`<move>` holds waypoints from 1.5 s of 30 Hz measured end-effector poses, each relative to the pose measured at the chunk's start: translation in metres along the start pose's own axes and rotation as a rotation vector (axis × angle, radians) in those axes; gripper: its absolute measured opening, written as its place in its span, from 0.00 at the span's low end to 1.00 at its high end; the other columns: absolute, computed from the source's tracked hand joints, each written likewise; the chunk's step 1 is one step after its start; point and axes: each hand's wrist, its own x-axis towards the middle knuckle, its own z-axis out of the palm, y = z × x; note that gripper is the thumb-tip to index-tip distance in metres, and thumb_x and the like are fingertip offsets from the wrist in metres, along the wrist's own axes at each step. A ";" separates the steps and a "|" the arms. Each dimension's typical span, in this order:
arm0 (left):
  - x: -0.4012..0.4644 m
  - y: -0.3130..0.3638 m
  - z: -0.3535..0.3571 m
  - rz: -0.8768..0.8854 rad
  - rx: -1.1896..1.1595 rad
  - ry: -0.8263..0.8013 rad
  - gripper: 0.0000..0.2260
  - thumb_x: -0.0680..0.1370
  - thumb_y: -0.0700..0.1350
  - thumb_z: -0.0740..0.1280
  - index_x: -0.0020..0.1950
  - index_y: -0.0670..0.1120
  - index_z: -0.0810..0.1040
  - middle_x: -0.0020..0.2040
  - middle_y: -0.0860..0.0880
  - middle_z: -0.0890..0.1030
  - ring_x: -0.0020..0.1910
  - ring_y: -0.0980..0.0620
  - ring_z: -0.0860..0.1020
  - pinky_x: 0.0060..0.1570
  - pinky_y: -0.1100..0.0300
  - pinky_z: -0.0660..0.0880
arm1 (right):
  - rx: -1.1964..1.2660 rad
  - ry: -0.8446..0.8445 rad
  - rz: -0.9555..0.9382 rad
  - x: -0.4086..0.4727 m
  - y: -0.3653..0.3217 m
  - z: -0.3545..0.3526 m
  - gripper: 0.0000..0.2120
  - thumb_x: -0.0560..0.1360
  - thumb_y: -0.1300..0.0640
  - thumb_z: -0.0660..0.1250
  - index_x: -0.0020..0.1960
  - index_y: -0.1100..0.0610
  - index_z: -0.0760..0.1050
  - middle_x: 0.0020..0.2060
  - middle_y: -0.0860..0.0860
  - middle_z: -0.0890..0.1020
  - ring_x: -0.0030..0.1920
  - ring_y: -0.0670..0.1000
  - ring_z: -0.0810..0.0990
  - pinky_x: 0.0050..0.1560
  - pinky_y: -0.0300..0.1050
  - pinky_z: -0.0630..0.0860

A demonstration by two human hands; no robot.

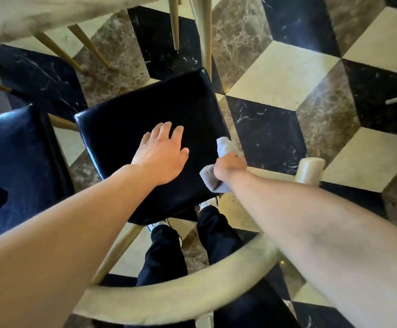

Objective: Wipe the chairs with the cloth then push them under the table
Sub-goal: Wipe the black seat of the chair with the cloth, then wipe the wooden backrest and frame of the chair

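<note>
Likely miss: right hand (230, 166) grips the grey cloth (225, 145) at the black seat (154, 119) edge, left hand (163, 157) flat and open mid-seat, so that patch may go unwiped.

we find the chair seat (150, 114) at centre, its curved backrest (169, 290) nearest us; a second chair seat (15, 162) to its left; the table edge (39, 15) beyond both; left hand (162, 155) flat on the centre seat; right hand (230, 168), gripping the cloth (224, 147), at that seat's right edge.
</note>
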 end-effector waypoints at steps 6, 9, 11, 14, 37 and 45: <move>-0.036 0.045 -0.023 -0.059 -0.065 0.051 0.28 0.83 0.55 0.55 0.80 0.46 0.55 0.81 0.41 0.55 0.80 0.42 0.52 0.77 0.44 0.54 | 0.045 -0.056 -0.165 -0.039 -0.027 -0.073 0.27 0.84 0.42 0.50 0.72 0.59 0.71 0.65 0.59 0.78 0.64 0.62 0.77 0.60 0.51 0.71; -0.053 0.062 -0.030 -0.090 -0.085 0.108 0.27 0.83 0.55 0.55 0.80 0.46 0.55 0.81 0.41 0.56 0.80 0.42 0.52 0.77 0.45 0.54 | 0.148 -0.063 -0.348 -0.058 -0.033 -0.101 0.25 0.84 0.43 0.51 0.70 0.57 0.74 0.67 0.59 0.77 0.67 0.61 0.75 0.58 0.49 0.67; -0.065 0.069 -0.035 -0.093 -0.089 0.131 0.28 0.83 0.55 0.55 0.80 0.47 0.55 0.81 0.41 0.55 0.80 0.42 0.51 0.77 0.45 0.53 | 0.163 -0.076 -0.464 -0.071 -0.035 -0.121 0.23 0.83 0.44 0.52 0.66 0.55 0.78 0.65 0.58 0.78 0.66 0.60 0.75 0.60 0.49 0.68; -0.084 0.080 -0.038 -0.097 -0.116 0.172 0.28 0.83 0.56 0.55 0.80 0.47 0.55 0.81 0.42 0.56 0.80 0.42 0.52 0.76 0.45 0.53 | 0.149 -0.109 -0.634 -0.088 -0.030 -0.151 0.15 0.79 0.44 0.56 0.46 0.51 0.78 0.55 0.55 0.81 0.58 0.56 0.77 0.55 0.46 0.68; -0.096 0.073 0.042 -0.449 -0.394 0.213 0.25 0.83 0.52 0.58 0.78 0.44 0.61 0.78 0.40 0.61 0.79 0.40 0.56 0.75 0.43 0.56 | -1.628 -0.731 -0.186 -0.068 0.004 -0.089 0.18 0.79 0.43 0.67 0.59 0.56 0.80 0.39 0.50 0.84 0.34 0.47 0.79 0.39 0.39 0.76; -0.065 0.053 0.055 -0.578 -0.527 0.264 0.25 0.83 0.52 0.57 0.78 0.44 0.61 0.78 0.39 0.60 0.79 0.40 0.55 0.76 0.41 0.56 | -1.853 -0.773 -0.334 -0.039 0.005 -0.045 0.18 0.80 0.54 0.65 0.68 0.59 0.76 0.61 0.60 0.80 0.55 0.55 0.78 0.54 0.48 0.71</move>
